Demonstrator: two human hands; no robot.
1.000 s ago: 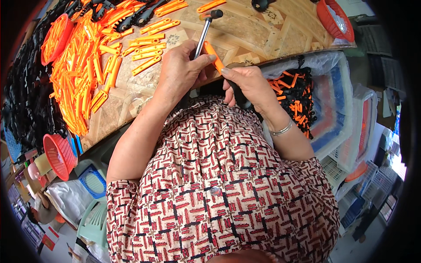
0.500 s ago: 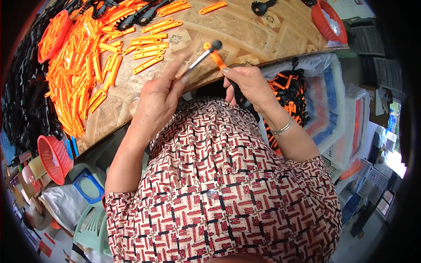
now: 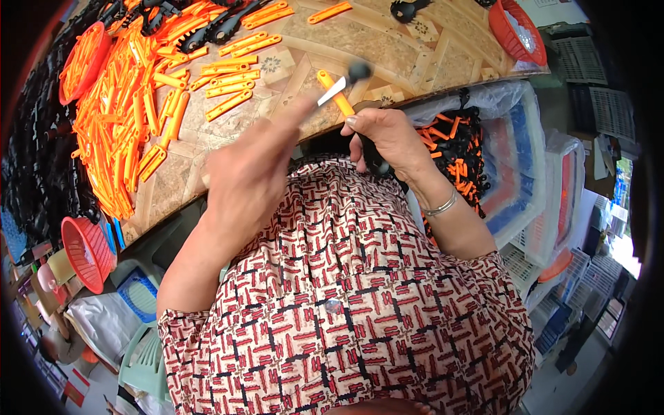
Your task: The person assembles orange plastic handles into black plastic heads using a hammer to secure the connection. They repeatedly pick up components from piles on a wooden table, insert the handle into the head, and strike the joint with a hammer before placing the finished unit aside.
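Note:
My left hand (image 3: 252,166), blurred by motion, is closed around a tool with a pale shaft and a black rounded head (image 3: 359,72). The shaft crosses in front of an orange handle (image 3: 335,95) with a hole at its tip; whether they touch I cannot tell. That handle belongs to a black-bodied utensil (image 3: 374,160), which my right hand (image 3: 391,135) grips near the table's front edge, thumb on top. The utensil's lower part is partly hidden by my fingers. Left of the tool, several loose orange handles (image 3: 230,90) lie in a loose row on the table.
A big pile of orange handles (image 3: 114,131) covers the table's left, beside dark parts (image 3: 41,138). Red baskets (image 3: 86,62) stand there and at the far right (image 3: 517,33). A black spoon-like piece (image 3: 408,10) lies at the back. Right of me, a plastic-lined crate (image 3: 515,149) holds black-and-orange pieces.
The black-headed tool has shifted right and slightly up, and my left hand is more blurred. My right hand keeps its grip on the utensil and has barely moved.

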